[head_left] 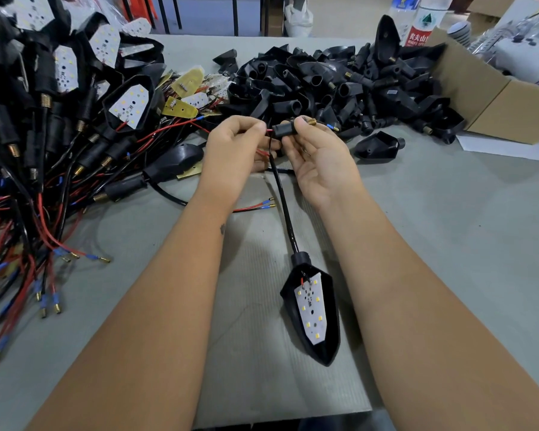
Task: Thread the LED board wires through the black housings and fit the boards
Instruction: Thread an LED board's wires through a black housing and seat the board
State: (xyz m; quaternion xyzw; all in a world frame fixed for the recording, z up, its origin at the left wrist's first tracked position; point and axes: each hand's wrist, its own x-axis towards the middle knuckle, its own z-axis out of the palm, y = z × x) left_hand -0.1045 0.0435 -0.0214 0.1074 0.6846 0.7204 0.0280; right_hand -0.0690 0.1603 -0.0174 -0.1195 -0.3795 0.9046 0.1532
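LED board: lying seated in its black housing near centre on the grey table, sleeved wires running far toward the hands. Left hand is pinching the red wire end; right hand is gripping a black stem piece with brass thread. Step judged: feeding wires through the stem. Next move calls for pushing the ends straight into the bore. Finished units piled far left; empty housings piled far centre.
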